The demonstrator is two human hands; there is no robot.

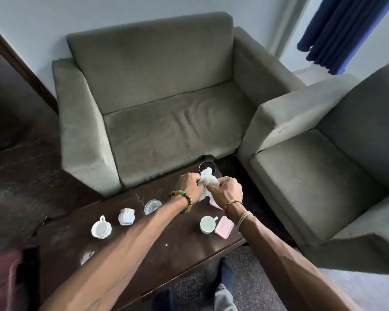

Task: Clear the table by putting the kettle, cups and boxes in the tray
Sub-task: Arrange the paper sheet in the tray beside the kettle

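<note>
The white ceramic cup with a side handle point(207, 224) is judged light, stiff, breakable and smooth enough to slip. It is best taken by the handle or round the body and set down gently. It stands near the table's near long edge, just beside the flat pink rectangular box point(224, 227), which looks light and rigid and could be pinched across its short sides.

Along the far long edge, three more pieces are lined up:
- A white handled cup lying tilted point(101, 228).
- A small white ribbed ceramic cup point(126, 216).
- A clear cut-glass tumbler point(152, 206), equally fragile.

No kettle and no tray can be made out.

None of these things is touched. A white crumpled tissue point(207, 183), soft and nearly weightless, is pinched from either side above the table's far right end. The left hand point(189, 184) has its fingers curled round the tissue's left part, and the right hand point(229, 190) nips its lower right part between thumb and fingers. Both hands are closed tightly, with no finger spread.

Beyond the tissue, at the far corner of the dark scratched wooden table point(144, 254), a dark round object point(206, 166) is partly hidden and cannot be identified.
</note>
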